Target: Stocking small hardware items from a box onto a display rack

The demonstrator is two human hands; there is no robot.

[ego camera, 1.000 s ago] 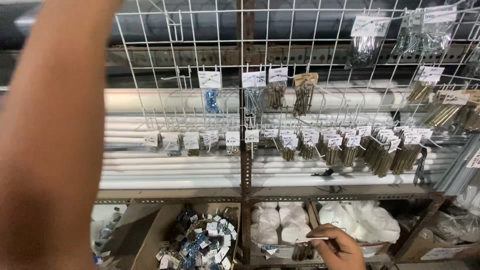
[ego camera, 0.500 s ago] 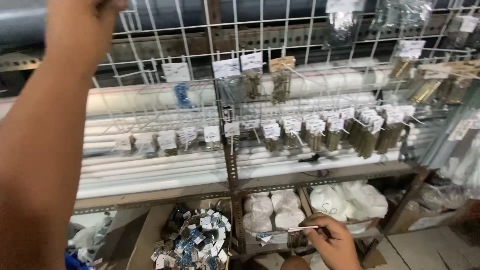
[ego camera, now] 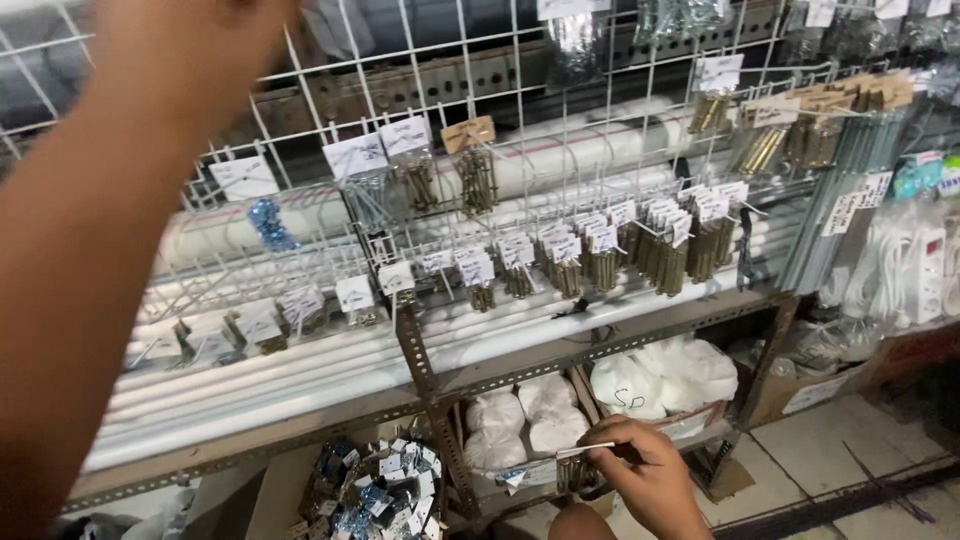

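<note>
our left hand (ego camera: 190, 40) reaches up the wire rack (ego camera: 520, 90), its fingers' state unclear; our right hand (ego camera: 645, 475) pinches a small packet (ego camera: 585, 452), not yet hung.

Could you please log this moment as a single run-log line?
left hand: raised at white wire grid panel | right hand: low, pinching thin white strip | nearby: white plastic bags on metal shelf

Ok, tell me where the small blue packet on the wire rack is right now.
The blue packet hangs at the upper left of the head view on the white wire rack, under a white tag, just right of the raised left arm and left of the bagged screws.
</note>
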